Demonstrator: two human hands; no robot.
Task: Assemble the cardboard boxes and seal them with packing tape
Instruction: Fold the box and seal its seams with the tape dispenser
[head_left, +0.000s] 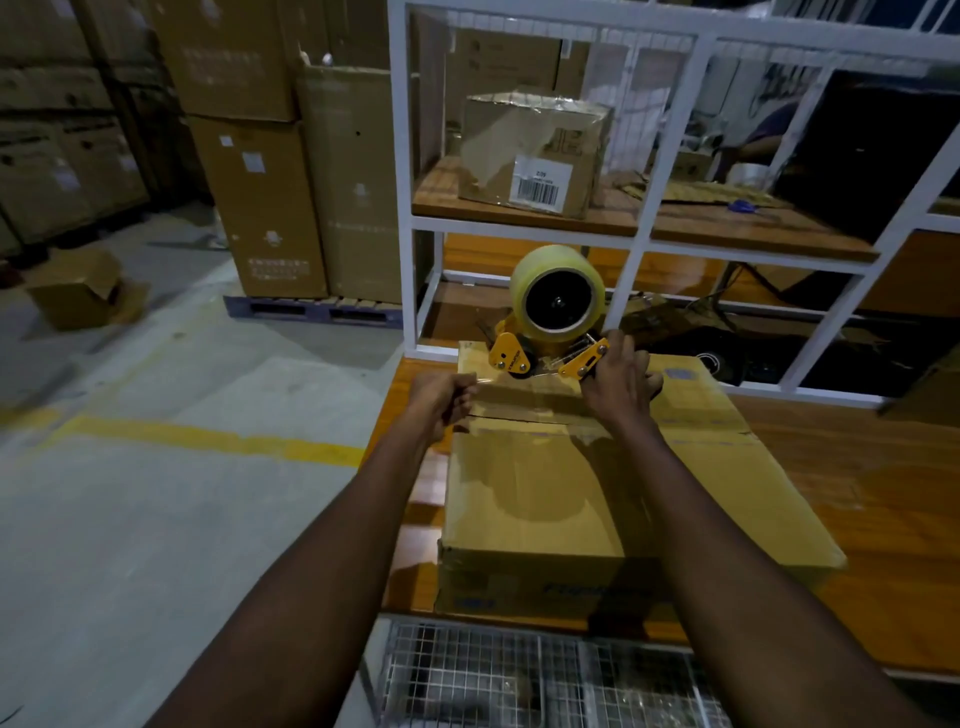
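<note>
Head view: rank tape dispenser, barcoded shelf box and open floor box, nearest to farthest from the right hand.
1. Tape dispenser, gripped by the right hand.
2. Barcoded box, on the shelf behind.
3. Open box, floor, far left.

warehouse: stacked cartons (249, 171) on pallet (311, 310), floor line (218, 439).

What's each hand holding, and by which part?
Right hand grips the tape dispenser by its handle. Left hand pinches the loose tape end over the box edge.

white barcode label (540, 188) on shelf box (524, 140), its characters too blurred to read, no other legible text
</note>
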